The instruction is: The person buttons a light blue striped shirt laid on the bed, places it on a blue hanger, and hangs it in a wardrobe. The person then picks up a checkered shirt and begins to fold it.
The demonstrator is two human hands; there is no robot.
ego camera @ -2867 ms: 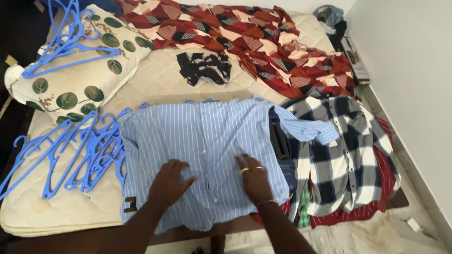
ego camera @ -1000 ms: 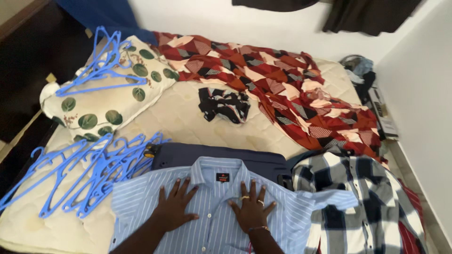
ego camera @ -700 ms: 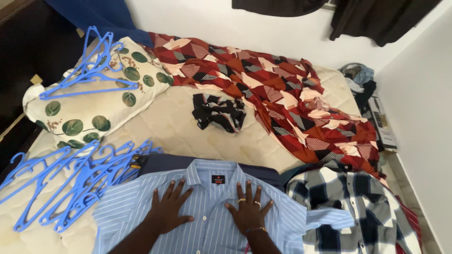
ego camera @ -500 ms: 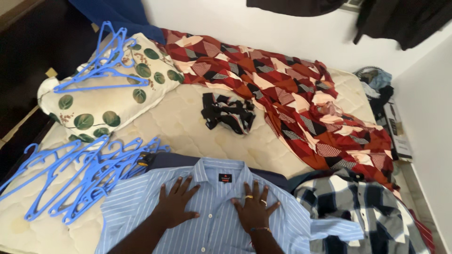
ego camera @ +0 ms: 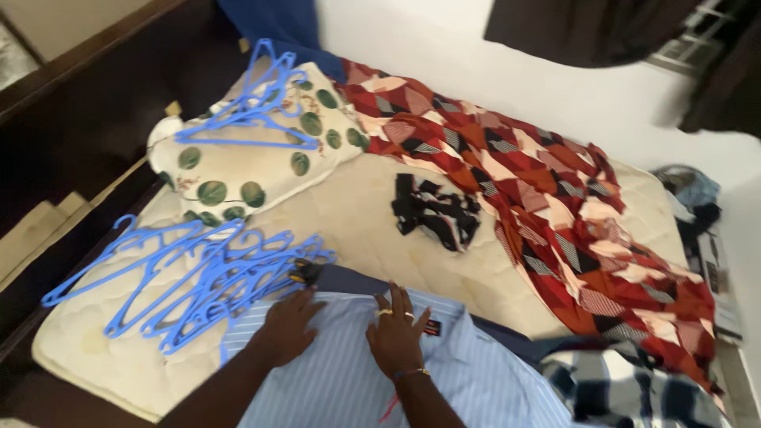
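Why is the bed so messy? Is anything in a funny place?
Yes. Blue hangers lie in a loose heap on the bare mattress, and more hangers sit on the leaf-print pillow. A small black garment lies crumpled mid-bed.

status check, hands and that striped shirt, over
Left hand and right hand flat on blue striped shirt, near its collar. Shirt lies over dark garment on mattress. Blue hangers close by left hand, not touching.
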